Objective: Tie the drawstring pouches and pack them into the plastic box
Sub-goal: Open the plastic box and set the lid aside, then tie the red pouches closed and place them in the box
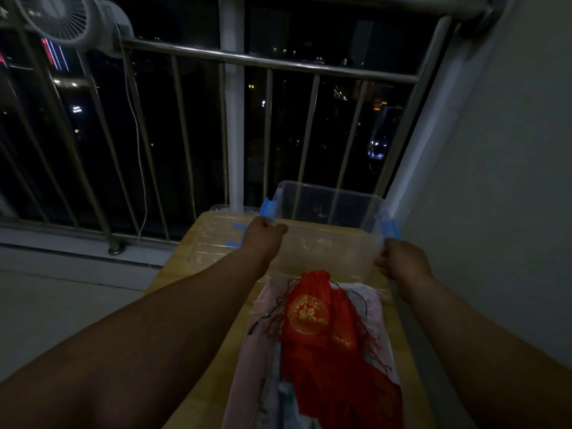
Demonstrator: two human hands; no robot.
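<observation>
Item: plastic box [328, 209]; clear, open-topped, a blue latch [266, 207] at its left end and another [392, 229] at its right; stands at the far end of the wooden worktop [185, 274], centre right of the frame; nothing can be made out inside it.

Item: lid [213, 239]; clear; lies flat on the worktop just left of the box.

Item: drawstring pouches [309, 314]; red with gold roundels; heaped in the lower centre of the frame on a pale pink cloth [266, 351], just short of the box's near wall; cords trail loose over the heap; the dim light does not show whether any cord is knotted.

Item: left hand [266, 233]; fingers curled, gripping the box's near left corner beside the latch.

Item: right hand [402, 258]; fingers curled on the box's near right corner.

Surroundings: metal railing [269, 61] before a dark window; a fan [55, 17] at upper left.

Step in hand, as judged: setting the box in place, both hands on it; tying and packing not yet begun; no pouch is in a hand.

Next move, as judged: release the box, take the top pouch from the heap, find both cord ends among the tangle, draw the mouth closed and knot it; the crossed cords may drag neighbouring pouches along.
</observation>
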